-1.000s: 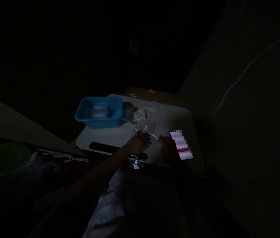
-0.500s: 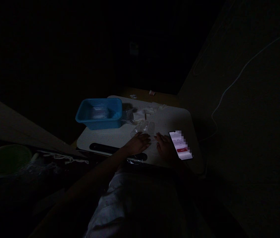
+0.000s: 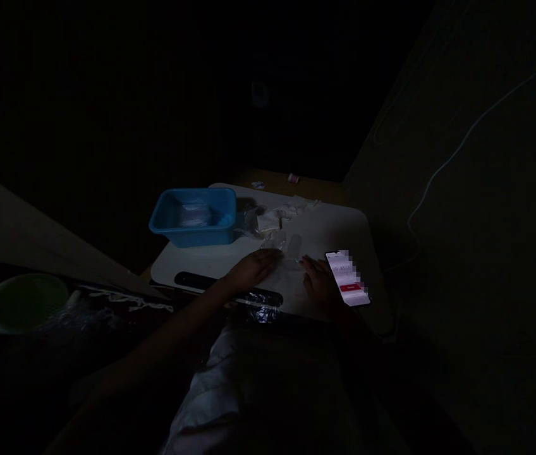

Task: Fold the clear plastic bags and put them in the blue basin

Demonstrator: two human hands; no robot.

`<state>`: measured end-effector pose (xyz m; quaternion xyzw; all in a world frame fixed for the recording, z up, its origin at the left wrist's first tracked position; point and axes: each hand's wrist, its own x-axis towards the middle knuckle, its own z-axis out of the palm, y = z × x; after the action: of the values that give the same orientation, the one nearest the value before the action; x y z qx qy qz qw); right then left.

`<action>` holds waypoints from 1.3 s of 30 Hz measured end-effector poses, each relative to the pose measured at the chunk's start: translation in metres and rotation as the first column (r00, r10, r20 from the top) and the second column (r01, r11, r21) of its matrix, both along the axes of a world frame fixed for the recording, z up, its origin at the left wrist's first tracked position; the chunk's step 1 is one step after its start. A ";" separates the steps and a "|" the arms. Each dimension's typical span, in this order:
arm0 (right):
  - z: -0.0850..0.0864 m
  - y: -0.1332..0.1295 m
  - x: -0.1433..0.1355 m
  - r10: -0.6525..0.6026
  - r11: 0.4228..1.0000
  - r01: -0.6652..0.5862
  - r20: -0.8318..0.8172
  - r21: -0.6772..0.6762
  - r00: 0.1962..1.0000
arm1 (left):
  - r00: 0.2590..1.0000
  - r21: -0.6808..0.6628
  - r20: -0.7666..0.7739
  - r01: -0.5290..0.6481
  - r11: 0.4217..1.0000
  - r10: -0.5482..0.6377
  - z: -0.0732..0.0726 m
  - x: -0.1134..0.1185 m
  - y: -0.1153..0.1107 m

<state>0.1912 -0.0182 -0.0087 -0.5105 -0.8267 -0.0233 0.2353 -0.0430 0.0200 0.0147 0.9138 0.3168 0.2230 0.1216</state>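
Observation:
In dim light a white table (image 3: 344, 227) stands before me. My left hand (image 3: 255, 268) lies low over its front part with fingers stretched out, beside clear plastic film (image 3: 275, 240). My right hand (image 3: 316, 278) is near the film's right edge, fingers bent towards it; whether they pinch it is too dark to tell. Just right of that hand lies a lit phone (image 3: 347, 278). A blue basin (image 3: 196, 237) with clear plastic packets (image 3: 194, 215) inside sits at the back left. White crumpled pieces (image 3: 268, 221) lie right of the basin.
Shiny plastic (image 3: 263, 313) hangs at the table's front edge, by a dark slot (image 3: 196, 281). A green basket (image 3: 26, 303) is at the lower left. A white cable (image 3: 467, 133) runs along the right. A small cup-like item (image 3: 294, 179) lies beyond the table.
My left hand has shifted slightly left, off the film. More shiny plastic shows at the front edge. The view has moved a little.

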 end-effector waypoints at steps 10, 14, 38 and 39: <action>-0.003 -0.008 0.012 -0.024 0.998 0.023 0.012 0.059 1.000 | 0.994 0.036 -0.109 0.005 0.999 -0.001 -0.011 -0.012 -0.011; 0.001 -0.010 0.012 0.024 0.998 -0.027 0.045 0.056 0.999 | 0.991 0.063 -0.131 -0.004 0.998 0.012 -0.010 0.000 -0.007; 0.001 0.006 -0.013 0.124 0.989 -0.122 0.027 -0.080 0.992 | 0.947 0.123 -0.268 -0.148 0.981 0.177 -0.017 0.010 0.010; 0.002 0.006 -0.013 0.123 0.990 -0.120 0.023 -0.079 0.992 | 0.945 0.118 -0.277 -0.149 0.982 0.177 -0.016 0.009 0.011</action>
<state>0.1784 -0.0121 -0.0066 -0.4676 -0.8598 0.0159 0.2046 -0.0340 0.0314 -0.0011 0.9119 0.3945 0.1128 0.0119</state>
